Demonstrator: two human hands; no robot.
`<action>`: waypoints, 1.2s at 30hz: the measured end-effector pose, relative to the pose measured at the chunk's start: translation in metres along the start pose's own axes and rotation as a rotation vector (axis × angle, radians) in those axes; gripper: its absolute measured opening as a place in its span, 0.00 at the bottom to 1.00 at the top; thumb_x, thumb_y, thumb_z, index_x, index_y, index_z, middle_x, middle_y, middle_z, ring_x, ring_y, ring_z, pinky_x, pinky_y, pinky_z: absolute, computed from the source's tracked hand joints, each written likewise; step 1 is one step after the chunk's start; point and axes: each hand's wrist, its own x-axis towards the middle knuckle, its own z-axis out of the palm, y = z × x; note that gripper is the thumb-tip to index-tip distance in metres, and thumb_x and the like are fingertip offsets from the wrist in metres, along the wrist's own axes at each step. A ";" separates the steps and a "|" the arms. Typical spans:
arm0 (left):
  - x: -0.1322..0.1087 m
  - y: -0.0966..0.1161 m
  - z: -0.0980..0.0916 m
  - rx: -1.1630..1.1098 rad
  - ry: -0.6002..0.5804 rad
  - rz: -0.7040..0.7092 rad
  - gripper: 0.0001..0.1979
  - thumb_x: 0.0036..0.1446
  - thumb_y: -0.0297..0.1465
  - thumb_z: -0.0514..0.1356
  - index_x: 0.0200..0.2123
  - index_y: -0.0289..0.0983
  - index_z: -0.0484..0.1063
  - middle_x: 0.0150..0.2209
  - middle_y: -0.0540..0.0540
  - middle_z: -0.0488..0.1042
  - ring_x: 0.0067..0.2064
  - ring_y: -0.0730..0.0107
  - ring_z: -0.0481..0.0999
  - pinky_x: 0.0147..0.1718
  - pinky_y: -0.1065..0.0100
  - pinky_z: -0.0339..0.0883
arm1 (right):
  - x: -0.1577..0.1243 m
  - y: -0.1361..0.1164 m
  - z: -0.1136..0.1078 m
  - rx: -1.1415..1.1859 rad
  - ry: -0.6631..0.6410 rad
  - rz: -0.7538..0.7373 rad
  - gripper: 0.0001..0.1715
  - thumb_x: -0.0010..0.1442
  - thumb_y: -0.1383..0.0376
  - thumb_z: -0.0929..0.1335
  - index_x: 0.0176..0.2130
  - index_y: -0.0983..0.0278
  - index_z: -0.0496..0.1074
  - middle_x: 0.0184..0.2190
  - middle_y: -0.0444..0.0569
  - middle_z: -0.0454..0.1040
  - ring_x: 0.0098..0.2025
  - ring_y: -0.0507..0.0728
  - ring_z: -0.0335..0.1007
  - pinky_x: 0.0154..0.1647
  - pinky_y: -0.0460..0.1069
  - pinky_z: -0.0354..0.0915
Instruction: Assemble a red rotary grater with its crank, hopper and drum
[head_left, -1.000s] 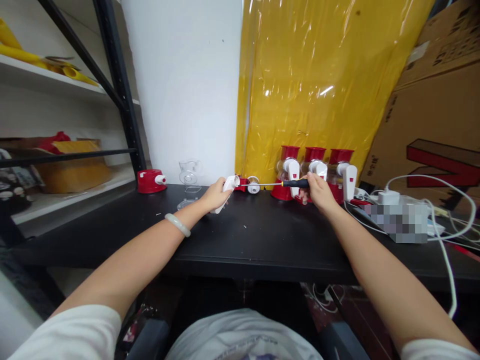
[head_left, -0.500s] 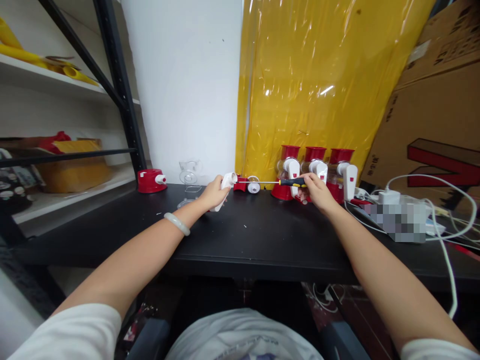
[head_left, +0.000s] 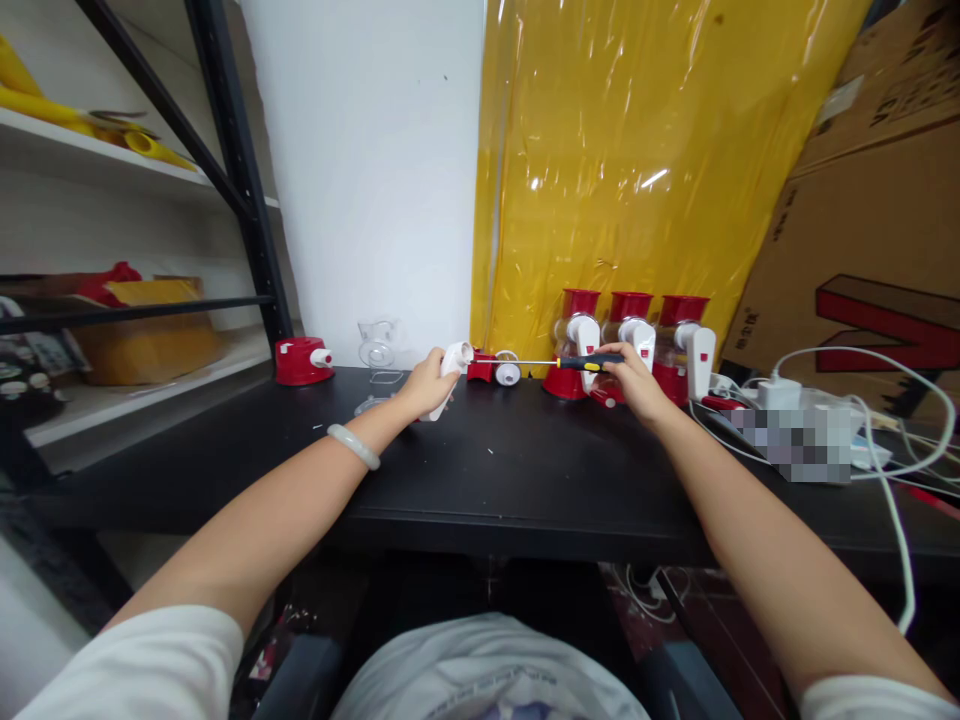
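Observation:
My left hand (head_left: 424, 386) is closed around a white plastic handle part (head_left: 451, 368), held upright on the black table (head_left: 487, 470). My right hand (head_left: 628, 380) grips a screwdriver (head_left: 559, 363) with a black and yellow handle. Its thin shaft runs level to the left, and its tip points into the round end of the white part. A pale bracelet (head_left: 353, 446) sits on my left wrist.
Three red and white grinder units (head_left: 631, 340) stand in a row behind my right hand. A small red and white piece (head_left: 495, 368), a clear plastic part (head_left: 377, 350) and a red base (head_left: 300, 361) lie at the back. White cables and a charger (head_left: 810, 420) lie right.
Both hands have shifted slightly up and away. The screwdriver tip stays at the round end of the white part.

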 end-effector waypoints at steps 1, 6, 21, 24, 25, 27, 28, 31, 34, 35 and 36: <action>0.000 0.000 0.000 -0.005 0.000 0.000 0.11 0.59 0.32 0.55 0.45 0.39 0.60 0.30 0.48 0.75 0.24 0.65 0.76 0.23 0.68 0.67 | 0.000 0.000 0.001 -0.011 0.005 0.006 0.19 0.51 0.55 0.67 0.42 0.58 0.62 0.29 0.41 0.71 0.23 0.51 0.69 0.24 0.48 0.66; 0.000 -0.001 0.000 0.005 -0.010 0.000 0.11 0.59 0.32 0.55 0.45 0.40 0.60 0.29 0.48 0.75 0.24 0.66 0.76 0.23 0.69 0.67 | -0.002 0.000 0.002 -0.077 0.018 -0.012 0.21 0.52 0.50 0.68 0.41 0.58 0.61 0.25 0.40 0.69 0.21 0.51 0.66 0.18 0.46 0.60; 0.000 -0.001 -0.001 0.003 -0.008 0.015 0.11 0.59 0.33 0.55 0.45 0.40 0.60 0.30 0.49 0.75 0.25 0.66 0.76 0.25 0.68 0.68 | -0.005 -0.003 0.000 -0.128 -0.047 -0.078 0.27 0.56 0.40 0.66 0.34 0.60 0.62 0.17 0.39 0.68 0.15 0.49 0.61 0.14 0.45 0.58; 0.000 0.000 -0.001 0.009 -0.013 0.010 0.11 0.59 0.33 0.55 0.45 0.40 0.60 0.30 0.49 0.75 0.25 0.66 0.76 0.26 0.68 0.68 | -0.003 -0.001 0.001 -0.098 -0.040 -0.045 0.27 0.56 0.40 0.66 0.34 0.59 0.61 0.18 0.39 0.67 0.16 0.50 0.62 0.15 0.45 0.59; -0.001 0.000 -0.001 0.010 -0.013 0.010 0.11 0.59 0.33 0.55 0.45 0.40 0.60 0.30 0.49 0.75 0.25 0.66 0.76 0.25 0.68 0.68 | -0.002 0.000 0.000 -0.081 -0.025 -0.039 0.26 0.56 0.40 0.66 0.35 0.59 0.61 0.21 0.40 0.68 0.17 0.50 0.64 0.17 0.46 0.62; 0.000 0.000 -0.001 0.007 -0.010 0.015 0.11 0.59 0.33 0.55 0.44 0.40 0.59 0.29 0.50 0.74 0.25 0.66 0.76 0.24 0.68 0.68 | 0.000 0.001 0.000 -0.038 0.010 -0.035 0.26 0.54 0.42 0.68 0.39 0.58 0.62 0.28 0.41 0.71 0.21 0.50 0.68 0.23 0.48 0.68; 0.000 0.000 -0.001 0.006 -0.009 0.018 0.10 0.59 0.33 0.55 0.44 0.40 0.59 0.29 0.50 0.74 0.24 0.66 0.76 0.24 0.68 0.67 | 0.000 0.002 0.000 -0.018 0.023 -0.037 0.26 0.53 0.43 0.69 0.40 0.58 0.62 0.32 0.41 0.71 0.23 0.50 0.70 0.27 0.49 0.70; 0.000 -0.002 -0.001 0.011 -0.012 0.021 0.10 0.59 0.34 0.55 0.44 0.40 0.59 0.28 0.51 0.74 0.24 0.66 0.76 0.25 0.68 0.68 | 0.001 0.004 -0.002 -0.010 0.027 -0.046 0.27 0.50 0.46 0.71 0.42 0.57 0.62 0.37 0.42 0.70 0.28 0.50 0.72 0.35 0.51 0.72; 0.000 -0.003 0.000 0.024 -0.011 0.029 0.10 0.59 0.34 0.55 0.44 0.40 0.60 0.28 0.51 0.74 0.25 0.66 0.77 0.26 0.68 0.68 | 0.001 0.005 -0.003 -0.079 0.031 -0.070 0.26 0.53 0.45 0.69 0.41 0.58 0.62 0.32 0.42 0.70 0.30 0.51 0.71 0.34 0.50 0.70; 0.000 -0.003 0.000 0.027 -0.011 0.032 0.11 0.59 0.34 0.55 0.44 0.40 0.60 0.28 0.51 0.74 0.25 0.66 0.77 0.26 0.68 0.68 | 0.001 0.006 -0.004 -0.109 0.035 -0.080 0.26 0.54 0.44 0.68 0.41 0.58 0.63 0.30 0.42 0.70 0.29 0.51 0.70 0.33 0.50 0.70; 0.000 -0.003 0.000 0.029 -0.012 0.033 0.11 0.59 0.34 0.55 0.44 0.40 0.60 0.29 0.50 0.74 0.25 0.66 0.77 0.27 0.68 0.68 | 0.000 0.006 -0.004 -0.138 0.042 -0.091 0.26 0.54 0.42 0.68 0.40 0.58 0.63 0.29 0.42 0.70 0.28 0.52 0.69 0.31 0.49 0.69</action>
